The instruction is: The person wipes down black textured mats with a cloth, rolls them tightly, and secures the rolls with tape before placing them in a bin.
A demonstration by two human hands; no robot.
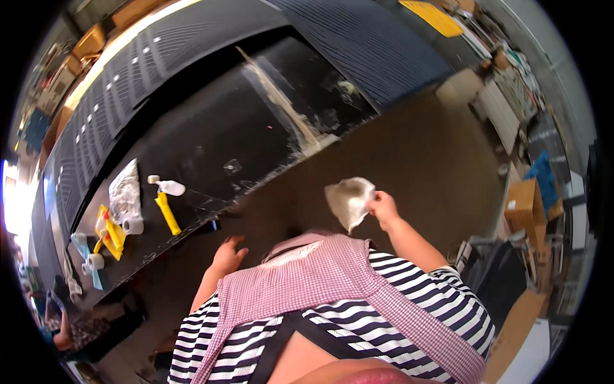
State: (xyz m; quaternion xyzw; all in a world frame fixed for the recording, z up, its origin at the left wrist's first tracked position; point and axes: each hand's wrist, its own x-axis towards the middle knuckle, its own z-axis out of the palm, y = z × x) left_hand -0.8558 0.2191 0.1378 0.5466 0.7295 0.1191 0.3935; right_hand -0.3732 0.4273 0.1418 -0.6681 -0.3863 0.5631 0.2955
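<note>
1. your right hand (382,208) was closed on the right-hand margin of a pale sheet (348,200), its fingers together on the gathered edge. the sheet hung to the left of that grip.
2. your left hand (229,254) was bare, its fingers loosely apart, with nothing visible in it. it stood just off the near edge of the black work surface (211,147), well apart from your right hand.
3. the sheet was nearer to your right hand, which touched it; from your left hand it lay to the right and a little farther off.
4. motion had blurred the sheet. it narrowed to a tip at the near side and spread wider at the far side, so its longer line seemed to run near to far, though you could not be sure.
5. the sheet showed clear of the work surface, on the near side of its edge, against the brown floor (435,160).
6. to the left on the surface lay a yellow-handled tool (167,214), a small white bottle (171,187), a clear plastic bag (125,192) and a white roll (133,226); neither hand touched them.
</note>
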